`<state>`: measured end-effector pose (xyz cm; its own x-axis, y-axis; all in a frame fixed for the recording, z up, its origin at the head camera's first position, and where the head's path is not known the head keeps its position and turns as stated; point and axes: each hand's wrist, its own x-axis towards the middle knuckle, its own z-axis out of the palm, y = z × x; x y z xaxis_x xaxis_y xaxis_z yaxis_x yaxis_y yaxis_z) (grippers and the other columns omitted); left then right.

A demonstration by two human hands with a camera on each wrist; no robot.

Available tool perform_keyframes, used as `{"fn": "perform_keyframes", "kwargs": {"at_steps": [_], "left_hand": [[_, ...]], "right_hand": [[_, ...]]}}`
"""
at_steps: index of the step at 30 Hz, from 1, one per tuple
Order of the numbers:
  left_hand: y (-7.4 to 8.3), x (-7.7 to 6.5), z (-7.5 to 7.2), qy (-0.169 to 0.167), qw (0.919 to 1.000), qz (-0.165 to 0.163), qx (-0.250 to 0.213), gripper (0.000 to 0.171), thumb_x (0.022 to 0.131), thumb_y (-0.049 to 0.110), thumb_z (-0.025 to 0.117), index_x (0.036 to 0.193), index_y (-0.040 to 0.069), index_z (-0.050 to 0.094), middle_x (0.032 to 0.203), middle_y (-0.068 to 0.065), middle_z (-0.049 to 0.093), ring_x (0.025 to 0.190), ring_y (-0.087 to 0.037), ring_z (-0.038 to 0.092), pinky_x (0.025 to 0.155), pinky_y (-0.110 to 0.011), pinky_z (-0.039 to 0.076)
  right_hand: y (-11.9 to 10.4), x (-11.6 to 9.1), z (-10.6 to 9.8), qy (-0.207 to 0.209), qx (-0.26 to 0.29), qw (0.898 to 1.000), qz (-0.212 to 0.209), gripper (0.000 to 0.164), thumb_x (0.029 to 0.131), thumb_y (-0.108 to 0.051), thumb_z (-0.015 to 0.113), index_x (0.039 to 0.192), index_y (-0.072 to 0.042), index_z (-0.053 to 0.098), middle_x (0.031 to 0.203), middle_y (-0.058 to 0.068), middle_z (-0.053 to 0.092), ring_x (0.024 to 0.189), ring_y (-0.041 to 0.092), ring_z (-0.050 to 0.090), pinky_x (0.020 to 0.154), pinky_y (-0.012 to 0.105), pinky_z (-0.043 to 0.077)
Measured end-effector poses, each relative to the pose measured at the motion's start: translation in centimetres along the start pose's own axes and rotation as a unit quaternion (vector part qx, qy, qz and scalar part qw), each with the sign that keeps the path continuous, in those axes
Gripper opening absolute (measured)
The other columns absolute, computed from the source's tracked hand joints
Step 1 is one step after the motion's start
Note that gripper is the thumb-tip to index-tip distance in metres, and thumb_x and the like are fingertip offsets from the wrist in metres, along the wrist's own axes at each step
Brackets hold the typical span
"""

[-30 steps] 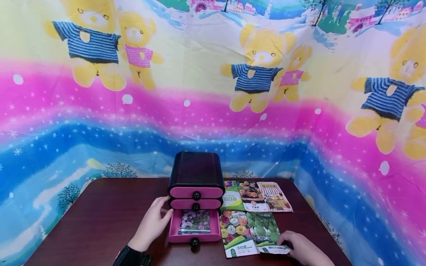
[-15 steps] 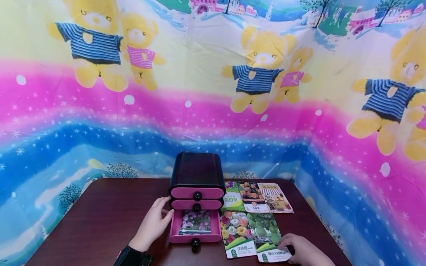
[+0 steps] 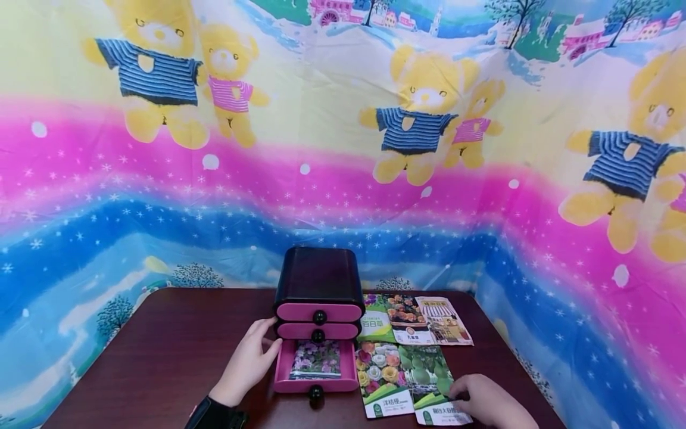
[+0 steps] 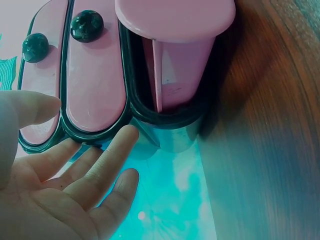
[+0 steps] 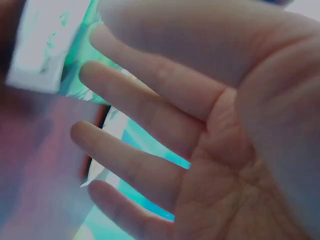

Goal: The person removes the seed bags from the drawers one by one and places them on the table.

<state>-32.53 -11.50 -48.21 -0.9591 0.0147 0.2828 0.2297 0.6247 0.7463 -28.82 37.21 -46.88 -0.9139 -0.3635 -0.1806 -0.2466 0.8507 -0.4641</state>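
Observation:
A small black cabinet (image 3: 320,274) with pink drawers stands on the table. Its bottom drawer (image 3: 349,369) is pulled out and holds a purple-flower seed packet (image 3: 317,359). My left hand (image 3: 249,357) is at the cabinet's left side; in the left wrist view its fingers (image 4: 107,165) are spread beside the casing and hold nothing. My right hand (image 3: 492,400) rests at the lower right of a green seed packet (image 3: 426,372), which lies on the table. The right wrist view shows its fingers (image 5: 145,100) extended, with the packet partly hidden behind them.
Left of the green packet lies a seed packet with multicoloured flowers (image 3: 382,375). Behind them lie a green-and-white packet (image 3: 374,322), an orange-flower packet (image 3: 407,319) and a packet with a striped awning (image 3: 443,322). A patterned cloth (image 3: 300,196) hangs behind the table.
The green packet's lower end, raised and bent a second ago, now lies flat beside the right hand. The left hand stays at the cabinet. The head view has shifted slightly.

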Motion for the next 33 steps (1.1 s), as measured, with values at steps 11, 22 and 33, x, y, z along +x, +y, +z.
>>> {"fn": "perform_keyframes", "kwargs": {"at_steps": [11,22,33], "left_hand": [[-0.1,-0.1,0.0,0.003,1.0000,0.005,0.001,0.049,0.097,0.013,0.069,0.143,0.001,0.055,0.140,-0.016,0.055,0.092,-0.016,0.069,0.073,-0.027,0.055],[0.1,-0.2,0.3,-0.006,0.9999,0.000,-0.014,0.049,0.097,0.013,0.068,0.143,0.000,0.055,0.141,-0.017,0.054,0.090,-0.015,0.068,0.069,-0.024,0.053],[0.1,-0.2,0.0,-0.003,1.0000,0.004,-0.007,0.049,0.097,0.011,0.068,0.143,0.001,0.055,0.140,-0.016,0.055,0.090,-0.014,0.068,0.068,-0.024,0.053]], "right_hand": [[-8.6,1.9,-0.4,0.093,-0.083,0.987,-0.105,0.011,0.096,-0.028,0.070,0.104,-0.026,0.077,0.100,-0.009,0.073,0.096,0.014,0.070,0.079,0.034,0.057],[-15.0,5.7,1.4,0.158,-0.073,0.961,-0.214,0.016,0.099,-0.021,0.067,0.108,-0.032,0.074,0.107,-0.013,0.071,0.095,0.003,0.067,0.079,0.027,0.055],[-17.9,8.8,2.9,0.253,-0.120,0.916,-0.288,0.018,0.098,-0.015,0.069,0.108,-0.029,0.072,0.104,-0.016,0.068,0.095,0.001,0.064,0.088,0.023,0.051]]}}
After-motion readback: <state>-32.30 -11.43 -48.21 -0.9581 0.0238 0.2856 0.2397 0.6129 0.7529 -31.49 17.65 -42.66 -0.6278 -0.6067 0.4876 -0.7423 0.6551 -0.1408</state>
